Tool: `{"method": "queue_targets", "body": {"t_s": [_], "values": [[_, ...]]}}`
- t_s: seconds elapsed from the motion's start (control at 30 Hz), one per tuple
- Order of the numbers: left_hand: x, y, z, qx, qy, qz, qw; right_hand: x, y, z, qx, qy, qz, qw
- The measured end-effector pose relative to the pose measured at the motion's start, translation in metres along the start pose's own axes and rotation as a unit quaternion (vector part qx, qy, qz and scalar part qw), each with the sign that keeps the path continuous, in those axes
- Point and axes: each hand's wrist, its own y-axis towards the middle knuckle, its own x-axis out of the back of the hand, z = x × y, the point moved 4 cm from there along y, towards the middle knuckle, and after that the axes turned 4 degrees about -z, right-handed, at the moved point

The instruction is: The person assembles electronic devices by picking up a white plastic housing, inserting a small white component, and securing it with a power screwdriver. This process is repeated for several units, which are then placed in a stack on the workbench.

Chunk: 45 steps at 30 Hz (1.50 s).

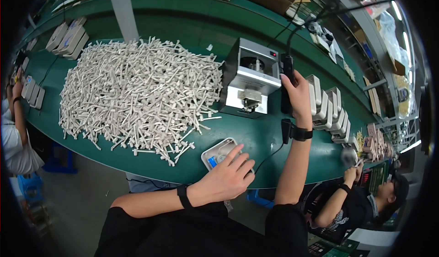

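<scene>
My right hand (298,97) is closed around a long black electric screwdriver (286,64), with a cable leaving its upper end. Just left of it stands a silver and black screw feeder (249,81) with a small red light. My left hand (225,177) holds nothing, its fingers spread over the near edge of a small white tray-like shell (206,155). Inside that shell lies a blue part (212,161); the hand hides some of the contents. A large heap of white plastic sticks with wider ends (141,92) covers the bench left of the feeder.
Stacked white shells (336,115) stand right of my right arm. More shells (68,39) sit at the far left. A co-worker (352,202) works at the right; another person's arm (18,115) shows at the left. A wire (270,157) crosses the green bench.
</scene>
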Motion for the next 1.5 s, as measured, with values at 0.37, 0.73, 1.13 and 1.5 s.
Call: {"method": "queue_targets", "body": {"t_s": [0.37,0.73,1.13,1.5], "values": [[0.035,-0.012,0.082,0.045,-0.091,0.079,0.992,0.024,-0.078,0.097,0.054,0.436,-0.061,0.896],[0.040,-0.026,0.075,0.177,-0.155,0.045,0.971,-0.040,-0.064,0.147,0.173,0.412,-0.045,0.894],[0.044,-0.025,0.068,0.205,-0.061,0.041,0.976,0.017,-0.150,0.164,0.153,0.507,0.058,0.846],[0.045,-0.027,0.068,0.242,-0.093,0.031,0.965,-0.017,-0.197,0.141,0.170,0.475,0.122,0.855]]}}
